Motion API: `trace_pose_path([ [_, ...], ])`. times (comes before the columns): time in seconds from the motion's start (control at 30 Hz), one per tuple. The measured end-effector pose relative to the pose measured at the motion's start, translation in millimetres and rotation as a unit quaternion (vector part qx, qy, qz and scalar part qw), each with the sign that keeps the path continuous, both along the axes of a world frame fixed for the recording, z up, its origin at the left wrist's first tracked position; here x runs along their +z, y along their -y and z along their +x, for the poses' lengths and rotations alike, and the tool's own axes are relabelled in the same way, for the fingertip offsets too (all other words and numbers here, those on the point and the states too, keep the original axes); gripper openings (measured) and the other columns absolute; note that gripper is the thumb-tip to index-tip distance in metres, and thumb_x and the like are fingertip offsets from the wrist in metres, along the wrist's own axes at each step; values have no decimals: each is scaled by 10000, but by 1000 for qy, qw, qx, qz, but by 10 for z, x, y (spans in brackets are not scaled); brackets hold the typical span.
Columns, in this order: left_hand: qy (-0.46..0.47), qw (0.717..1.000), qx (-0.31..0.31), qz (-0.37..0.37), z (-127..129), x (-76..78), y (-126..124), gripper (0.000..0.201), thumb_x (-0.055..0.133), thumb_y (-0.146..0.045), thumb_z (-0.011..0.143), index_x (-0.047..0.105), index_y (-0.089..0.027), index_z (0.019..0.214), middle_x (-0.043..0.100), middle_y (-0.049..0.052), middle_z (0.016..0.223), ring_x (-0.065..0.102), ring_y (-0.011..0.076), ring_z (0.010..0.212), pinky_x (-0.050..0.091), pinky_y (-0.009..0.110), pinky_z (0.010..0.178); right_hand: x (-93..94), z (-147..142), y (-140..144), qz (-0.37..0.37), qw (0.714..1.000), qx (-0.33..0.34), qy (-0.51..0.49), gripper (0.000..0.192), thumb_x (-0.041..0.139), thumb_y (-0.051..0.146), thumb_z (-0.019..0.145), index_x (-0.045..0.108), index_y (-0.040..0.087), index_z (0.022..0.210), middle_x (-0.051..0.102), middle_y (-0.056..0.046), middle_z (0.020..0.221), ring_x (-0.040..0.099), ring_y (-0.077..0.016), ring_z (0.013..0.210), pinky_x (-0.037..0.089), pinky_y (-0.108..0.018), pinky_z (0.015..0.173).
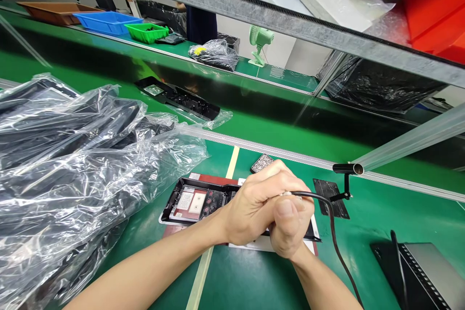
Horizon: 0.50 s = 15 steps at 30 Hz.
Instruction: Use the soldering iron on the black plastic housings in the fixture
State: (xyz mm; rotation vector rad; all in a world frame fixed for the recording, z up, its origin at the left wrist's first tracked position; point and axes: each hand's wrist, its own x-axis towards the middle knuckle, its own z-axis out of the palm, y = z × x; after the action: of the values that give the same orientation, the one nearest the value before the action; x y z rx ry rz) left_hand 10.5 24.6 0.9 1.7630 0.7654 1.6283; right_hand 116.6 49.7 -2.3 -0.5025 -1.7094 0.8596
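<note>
Two hands, both closed, at frame centre. From my end, the left hand [247,208] overlaps the right hand [288,232], fingers of both folded around one small corded tool [286,193]. Only a pale bit shows where the cable [333,218] exits toward lower right. Which fingers press hardest, I can't tell.

Handling, my guess: tool is light and rigid, cable bendy with some spring, so it can tug the grip sideways. I'd hold the body near the cable exit, not the cable.

Black panel [218,201] lies behind and under the hands, centre frame, on a red sheet [171,231]. Looks like thin moulded plastic: light, stiff, a bit slick, easy to scratch. I'd take it by the outer rim, away from the openings.

Text: white label [185,200] in the panel's left window carries print, too small for me to read. Pale block [330,2] on the shelf, upper right, has faint marks, illegible. No brand I can make out anywhere.
</note>
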Motion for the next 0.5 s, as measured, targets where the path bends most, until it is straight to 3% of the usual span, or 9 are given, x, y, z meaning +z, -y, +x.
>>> trace_pose_path([
  [0.5, -8, 1000, 10, -3, -4, 4, 4, 262, 492, -305, 1010, 691, -160, 1101, 690, 114, 1064, 627, 224, 992, 551, 401, 876, 17, -5, 5, -14, 999, 28, -20, 578, 479, 471, 979, 291, 236, 486, 219, 47, 497, 209, -108, 463, 294, -318, 468],
])
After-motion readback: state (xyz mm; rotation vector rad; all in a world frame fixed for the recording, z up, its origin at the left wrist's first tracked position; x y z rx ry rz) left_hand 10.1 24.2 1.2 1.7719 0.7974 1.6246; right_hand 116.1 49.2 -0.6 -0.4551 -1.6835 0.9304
